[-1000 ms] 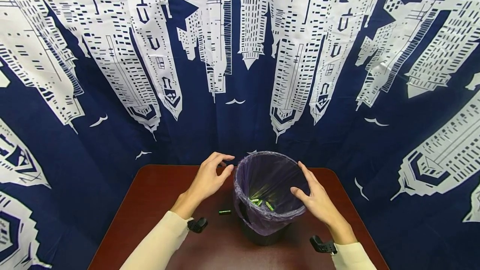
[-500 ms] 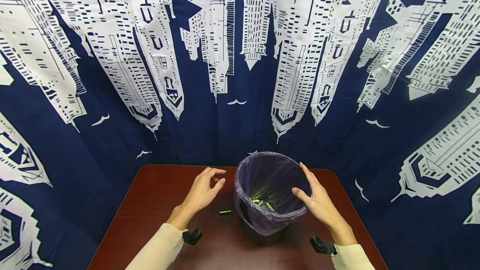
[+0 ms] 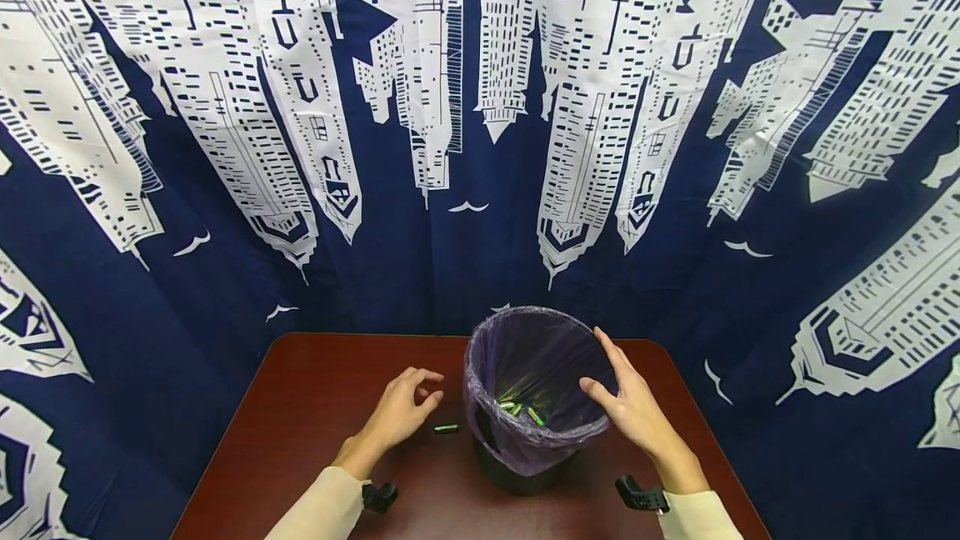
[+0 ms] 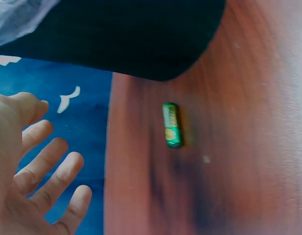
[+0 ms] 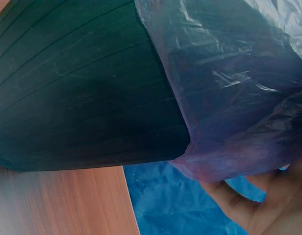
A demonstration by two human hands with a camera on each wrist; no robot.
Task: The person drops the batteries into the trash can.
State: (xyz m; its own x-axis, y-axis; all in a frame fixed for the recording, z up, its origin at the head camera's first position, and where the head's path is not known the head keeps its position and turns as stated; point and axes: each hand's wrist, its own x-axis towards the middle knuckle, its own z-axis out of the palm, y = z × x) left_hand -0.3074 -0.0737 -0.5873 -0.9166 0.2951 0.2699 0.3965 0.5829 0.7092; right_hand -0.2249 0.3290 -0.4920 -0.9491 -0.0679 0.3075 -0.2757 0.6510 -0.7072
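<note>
A trash can (image 3: 517,473), dark and lined with a translucent purple bag (image 3: 525,448), stands on the table. My right hand (image 3: 637,407) rests at its right rim, fingers extended along the side and thumb over the opening; in the right wrist view, fingers (image 5: 234,200) meet the bag's lower edge. Left of the can lies a green battery (image 3: 446,428), on its side on the wood. Close to it, my left hand (image 3: 401,408) hovers with loosely bent fingers and holds nothing. The left wrist view shows the battery (image 4: 172,125) apart from the spread fingertips (image 4: 75,159).
Several green batteries (image 3: 536,416) lie at the bottom of the lined can. The reddish-brown table (image 3: 315,382) ends at a blue curtain (image 3: 405,290) printed with white upside-down buildings. Each wrist carries a black camera (image 3: 380,497).
My left hand has come down and left, away from the can's rim and toward the battery on the table. The right hand has stayed at the rim.
</note>
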